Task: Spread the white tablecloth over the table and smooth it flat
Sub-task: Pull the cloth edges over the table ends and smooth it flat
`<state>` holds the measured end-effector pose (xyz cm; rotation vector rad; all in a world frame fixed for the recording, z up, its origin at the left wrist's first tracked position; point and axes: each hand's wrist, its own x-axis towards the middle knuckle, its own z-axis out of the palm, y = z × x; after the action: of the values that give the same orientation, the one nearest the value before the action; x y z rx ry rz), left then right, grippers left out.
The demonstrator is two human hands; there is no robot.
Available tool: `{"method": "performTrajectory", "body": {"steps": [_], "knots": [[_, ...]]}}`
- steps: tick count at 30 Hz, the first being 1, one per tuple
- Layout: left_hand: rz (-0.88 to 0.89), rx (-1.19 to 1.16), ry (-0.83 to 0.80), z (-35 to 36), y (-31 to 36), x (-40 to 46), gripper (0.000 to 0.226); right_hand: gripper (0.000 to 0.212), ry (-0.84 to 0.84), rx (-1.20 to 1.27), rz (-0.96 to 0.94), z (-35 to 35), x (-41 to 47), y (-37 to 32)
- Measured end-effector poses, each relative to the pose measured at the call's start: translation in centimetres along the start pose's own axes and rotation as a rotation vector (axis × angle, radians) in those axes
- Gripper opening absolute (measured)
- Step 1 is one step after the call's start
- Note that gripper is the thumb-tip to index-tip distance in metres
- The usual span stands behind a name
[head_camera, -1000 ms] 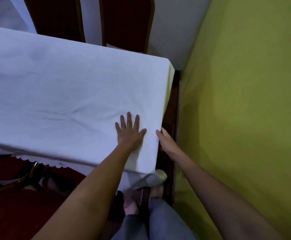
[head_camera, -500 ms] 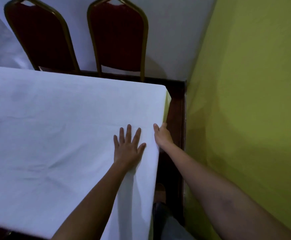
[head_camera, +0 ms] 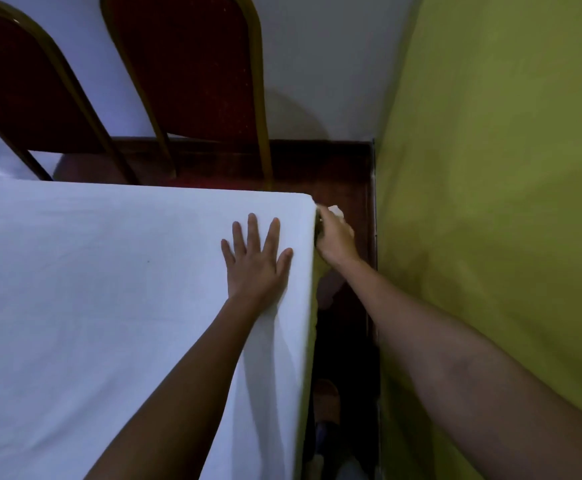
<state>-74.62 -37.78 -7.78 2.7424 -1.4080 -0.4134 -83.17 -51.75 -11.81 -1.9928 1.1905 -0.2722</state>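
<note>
The white tablecloth (head_camera: 92,306) covers the table top from the left edge of the view to the table's right edge, with only faint creases. My left hand (head_camera: 255,261) lies flat on it, fingers spread, close to the far right corner. My right hand (head_camera: 336,237) is over the table's right side just below that corner, its fingers curled around a bit of white cloth hanging there. The overhanging side of the cloth is mostly hidden from this angle.
Two red chairs with gold frames, one (head_camera: 192,74) and another (head_camera: 16,84), stand behind the table's far edge against a pale wall. A yellow-green wall (head_camera: 490,202) runs close along the right, leaving a narrow dark floor gap (head_camera: 345,341) where my foot shows.
Both hands have slid forward along the right edge toward the far corner. My right hand, flat against the edge earlier, now curls around the cloth at the corner. The view has moved forward.
</note>
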Motion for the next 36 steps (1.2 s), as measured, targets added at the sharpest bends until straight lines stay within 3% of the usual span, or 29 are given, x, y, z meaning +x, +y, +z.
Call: {"method": "performTrajectory", "body": {"steps": [4, 12, 16, 20, 22, 25, 27, 30, 36], "knots": [[-0.019, 0.013, 0.019, 0.0, 0.5, 1.1, 0.070, 0.014, 0.049, -0.257, -0.112, -0.9, 1.3, 2.1], [0.035, -0.043, -0.016, 0.1, 1.9, 0.3, 0.062, 0.024, 0.094, -0.397, -0.210, -4.7, 0.3, 6.0], [0.145, -0.011, -0.066, 0.6, 1.9, -2.3, 0.069, 0.031, 0.118, -0.407, -0.133, -5.0, -1.8, 7.6], [0.208, -0.012, -0.069, 1.1, 0.7, -5.7, 0.066, 0.019, 0.014, -0.509, 0.106, -5.5, -2.2, 6.2], [0.171, -0.049, -0.039, 1.5, -0.6, -7.9, 0.064, 0.030, 0.010, -0.361, 0.194, -4.8, -2.9, 3.7], [0.109, -0.102, 0.025, 2.1, -2.3, -11.2, 0.061, 0.048, -0.002, 0.155, 0.231, -1.6, -6.7, -1.2], [0.074, -0.098, 0.026, 2.2, -3.6, -14.0, 0.061, 0.052, -0.040, 0.277, 0.266, 1.2, -11.8, -4.2], [0.045, -0.089, 0.009, 2.6, -5.4, -18.0, 0.061, 0.054, 0.053, 0.358, 0.331, 4.5, -18.7, -5.6], [0.081, -0.087, -0.004, 4.4, -8.1, -28.1, 0.062, 0.054, 0.065, 0.221, 0.335, 7.7, -31.2, -4.0]]}}
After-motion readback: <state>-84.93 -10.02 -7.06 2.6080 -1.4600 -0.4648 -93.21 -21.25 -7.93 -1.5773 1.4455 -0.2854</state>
